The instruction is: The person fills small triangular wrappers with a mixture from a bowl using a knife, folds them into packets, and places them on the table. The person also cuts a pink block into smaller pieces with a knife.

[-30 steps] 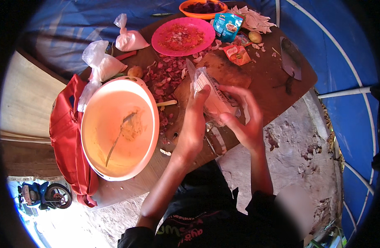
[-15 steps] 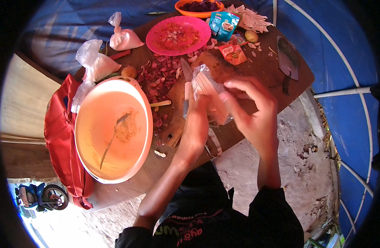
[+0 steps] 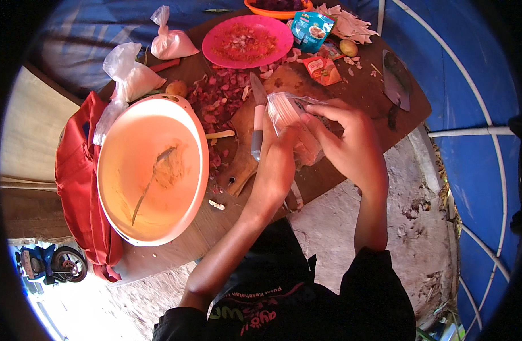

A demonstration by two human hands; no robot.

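Over the near edge of the table I hold a clear plastic packet of pale, ridged, stacked pieces whose kind I cannot make out. My left hand is wrapped round its lower left side. The thumb and fingers of my right hand close on the plastic at its upper right. A knife with a pink and grey handle lies just left of the packet, its blade pointing away from me. Beneath is a wooden cutting board, partly hidden by my hands.
A large pale basin with a spoon inside stands left. Behind are bags of white powder, a pink plate of chopped food, onion peelings, a teal pouch and a red sachet. A cleaver-like blade lies right.
My right hand has moved in from beside the packet and now grips its plastic. The packet and my left hand have shifted slightly, showing more of the knife handle.
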